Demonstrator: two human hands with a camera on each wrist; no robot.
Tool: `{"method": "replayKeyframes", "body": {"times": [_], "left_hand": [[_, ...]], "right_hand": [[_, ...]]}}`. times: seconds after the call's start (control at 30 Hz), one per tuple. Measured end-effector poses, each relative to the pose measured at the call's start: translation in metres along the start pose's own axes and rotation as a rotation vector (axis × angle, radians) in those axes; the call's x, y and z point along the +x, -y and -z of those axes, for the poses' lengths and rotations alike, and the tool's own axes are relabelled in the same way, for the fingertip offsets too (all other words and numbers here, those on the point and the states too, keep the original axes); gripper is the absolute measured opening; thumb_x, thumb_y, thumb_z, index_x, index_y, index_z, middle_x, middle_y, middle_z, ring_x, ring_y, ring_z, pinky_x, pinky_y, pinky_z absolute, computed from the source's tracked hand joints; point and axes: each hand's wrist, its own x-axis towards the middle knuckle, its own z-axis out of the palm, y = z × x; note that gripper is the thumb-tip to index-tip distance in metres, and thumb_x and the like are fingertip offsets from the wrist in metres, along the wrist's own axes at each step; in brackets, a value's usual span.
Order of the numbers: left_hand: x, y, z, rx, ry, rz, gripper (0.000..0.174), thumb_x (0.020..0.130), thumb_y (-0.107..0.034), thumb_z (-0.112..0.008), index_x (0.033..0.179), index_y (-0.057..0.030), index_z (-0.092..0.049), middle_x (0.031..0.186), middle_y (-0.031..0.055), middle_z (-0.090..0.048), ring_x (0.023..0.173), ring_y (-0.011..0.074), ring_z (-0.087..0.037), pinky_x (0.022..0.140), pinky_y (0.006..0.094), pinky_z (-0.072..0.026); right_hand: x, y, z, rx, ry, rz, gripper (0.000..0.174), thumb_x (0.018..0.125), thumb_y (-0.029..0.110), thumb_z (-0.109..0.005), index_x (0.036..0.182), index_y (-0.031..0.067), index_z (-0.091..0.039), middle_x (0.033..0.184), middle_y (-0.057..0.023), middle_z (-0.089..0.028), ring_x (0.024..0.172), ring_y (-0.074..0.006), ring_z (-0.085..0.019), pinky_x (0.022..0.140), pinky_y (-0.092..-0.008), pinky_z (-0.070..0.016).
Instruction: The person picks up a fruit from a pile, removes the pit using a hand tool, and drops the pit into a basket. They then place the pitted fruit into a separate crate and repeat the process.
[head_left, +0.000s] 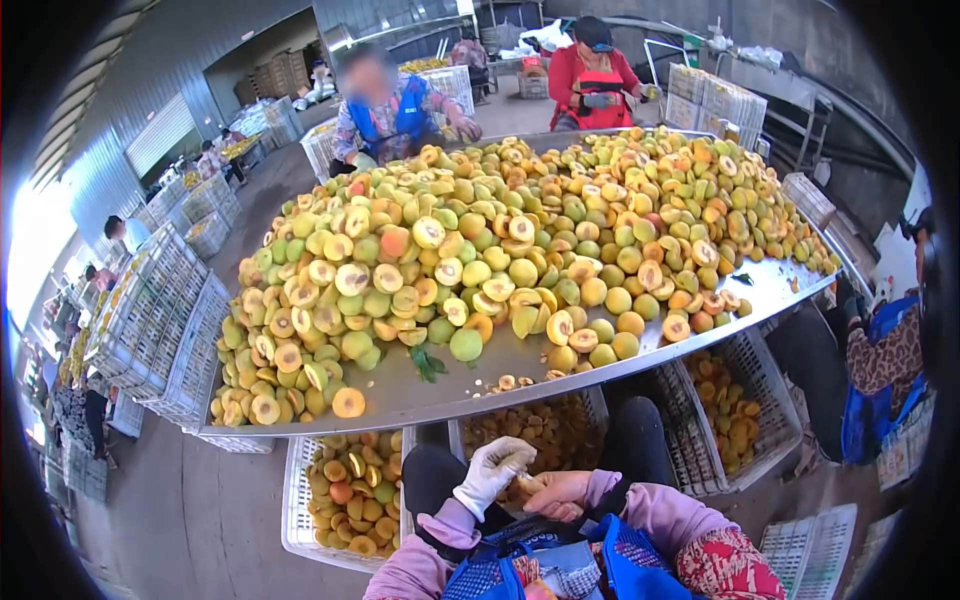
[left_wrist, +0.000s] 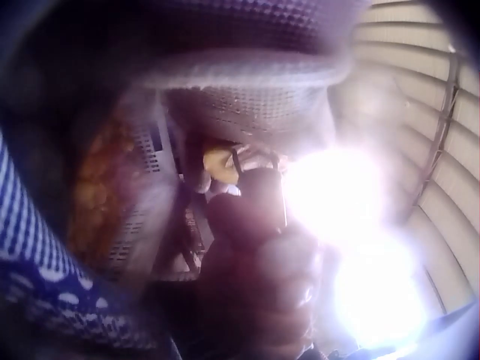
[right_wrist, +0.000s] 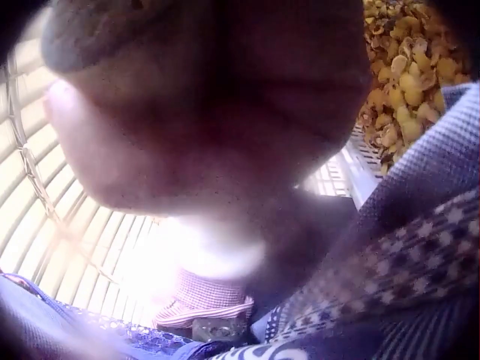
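In the head view my gloved left hand (head_left: 492, 470) and bare right hand (head_left: 562, 493) meet above my lap. A small fruit piece (head_left: 526, 484) is pinched between their fingertips. Yellow fruit flesh (left_wrist: 219, 163) shows beyond the white glove (left_wrist: 255, 109) in the left wrist view, where the other hand (left_wrist: 259, 277) is a dark blur. My right hand (right_wrist: 210, 127) fills the upper part of the right wrist view, its fingers curled; whether it also holds a tool cannot be told. Halved and whole yellow-green fruits (head_left: 480, 250) lie heaped on the metal table (head_left: 400, 407).
Below the table's front edge stand white crates of fruit, one on the left (head_left: 297, 510), one in the middle (head_left: 597, 408) and one on the right (head_left: 785, 425). Two people sit across the table, another at the right. Green leaves (head_left: 428, 362) lie near the front edge.
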Motion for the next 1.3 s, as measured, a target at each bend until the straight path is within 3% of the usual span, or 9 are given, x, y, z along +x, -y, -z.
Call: {"method": "replayKeyframes", "body": {"times": [0.27, 0.6, 0.67, 0.73, 0.77, 0.8, 0.93, 1.07, 1.3], "left_hand": [[0.010, -0.016, -0.020, -0.528, -0.501, 0.024, 0.030, 0.085, -0.032, -0.057, 0.088, -0.0025, -0.057, 0.080, 0.0115, -0.060, 0.069, 0.0222, -0.060, 0.061, 0.0352, -0.0510], [0.025, 0.045, -0.001, -1.072, -0.846, 0.168, 0.032, 0.090, -0.036, -0.048, 0.101, -0.0060, -0.053, 0.091, 0.0072, -0.056, 0.072, 0.0175, -0.054, 0.070, 0.0291, -0.0463], [0.020, 0.018, 0.003, -0.643, -0.965, 0.053, 0.031, 0.092, -0.033, -0.043, 0.102, -0.0056, -0.052, 0.093, 0.0076, -0.056, 0.081, 0.0167, -0.052, 0.075, 0.0276, -0.0438], [-0.018, -0.012, 0.021, 1.085, -0.918, -0.234, 0.037, 0.072, 0.002, -0.062, 0.107, -0.0009, -0.050, 0.090, 0.0098, -0.056, 0.077, 0.0207, -0.056, 0.070, 0.0319, -0.0483], [-0.028, -0.014, 0.044, 0.921, -0.931, -0.199, 0.033, 0.075, 0.000, -0.061, 0.106, 0.0005, -0.049, 0.088, 0.0092, -0.056, 0.075, 0.0181, -0.055, 0.069, 0.0320, -0.0491], [-0.035, -0.053, 0.045, -0.084, -1.006, -0.272, 0.023, 0.078, -0.001, -0.060, 0.100, -0.0011, -0.053, 0.086, 0.0086, -0.057, 0.077, 0.0161, -0.055, 0.070, 0.0313, -0.0486], [-0.071, -0.076, 0.126, 1.408, -1.348, 0.102, 0.029, 0.072, -0.021, -0.068, 0.096, -0.0047, -0.060, 0.094, 0.0157, -0.061, 0.091, 0.0314, -0.058, 0.081, 0.0379, -0.0457], [0.001, -0.088, 0.143, 1.138, -0.779, -0.063, 0.031, 0.075, -0.025, -0.063, 0.099, -0.0056, -0.060, 0.102, 0.0179, -0.058, 0.096, 0.0320, -0.055, 0.084, 0.0392, -0.0441], [0.192, -0.053, 0.102, 1.428, -0.277, 0.353, 0.059, 0.073, -0.036, -0.065, 0.120, -0.0054, -0.048, 0.116, 0.0196, -0.053, 0.108, 0.0337, -0.051, 0.093, 0.0391, -0.0399]], "right_hand": [[0.020, 0.015, -0.010, -0.893, -0.634, 0.447, 0.029, 0.067, 0.022, -0.066, 0.087, 0.0028, -0.063, 0.067, -0.0114, -0.064, 0.061, -0.0221, -0.061, 0.059, -0.0363, -0.0481], [0.058, 0.037, 0.013, -1.595, -1.148, 0.405, 0.014, 0.082, 0.015, -0.047, 0.091, 0.0051, -0.050, 0.077, -0.0220, -0.060, 0.078, -0.0382, -0.060, 0.065, -0.0461, -0.0472], [0.066, 0.037, 0.014, -1.543, -1.208, 0.504, 0.015, 0.080, 0.016, -0.049, 0.088, 0.0034, -0.049, 0.077, -0.0220, -0.061, 0.079, -0.0386, -0.060, 0.065, -0.0454, -0.0476], [0.057, 0.042, -0.006, -1.327, -1.229, 0.422, 0.018, 0.078, 0.018, -0.052, 0.088, 0.0033, -0.048, 0.079, -0.0238, -0.060, 0.080, -0.0390, -0.059, 0.067, -0.0462, -0.0471], [0.053, 0.036, 0.007, -1.269, -1.170, 0.547, 0.025, 0.077, 0.021, -0.054, 0.094, 0.0030, -0.048, 0.080, -0.0249, -0.060, 0.080, -0.0385, -0.060, 0.068, -0.0475, -0.0468], [0.050, 0.025, 0.027, -1.264, -1.163, 0.545, 0.025, 0.077, 0.021, -0.054, 0.094, 0.0030, -0.048, 0.080, -0.0249, -0.060, 0.080, -0.0385, -0.060, 0.068, -0.0475, -0.0468], [0.052, 0.003, 0.058, -1.337, -1.062, 0.155, 0.033, 0.078, 0.022, -0.056, 0.102, 0.0015, -0.048, 0.084, -0.0196, -0.063, 0.083, -0.0372, -0.061, 0.071, -0.0457, -0.0477], [0.059, 0.001, 0.057, -1.292, -0.991, 0.263, 0.030, 0.077, 0.020, -0.055, 0.100, 0.0015, -0.048, 0.084, -0.0227, -0.061, 0.083, -0.0388, -0.059, 0.073, -0.0462, -0.0465], [0.051, 0.013, 0.048, -1.152, -0.888, 0.375, 0.031, 0.076, 0.022, -0.058, 0.095, 0.0009, -0.047, 0.080, -0.0247, -0.060, 0.081, -0.0407, -0.058, 0.072, -0.0469, -0.0455]]}}
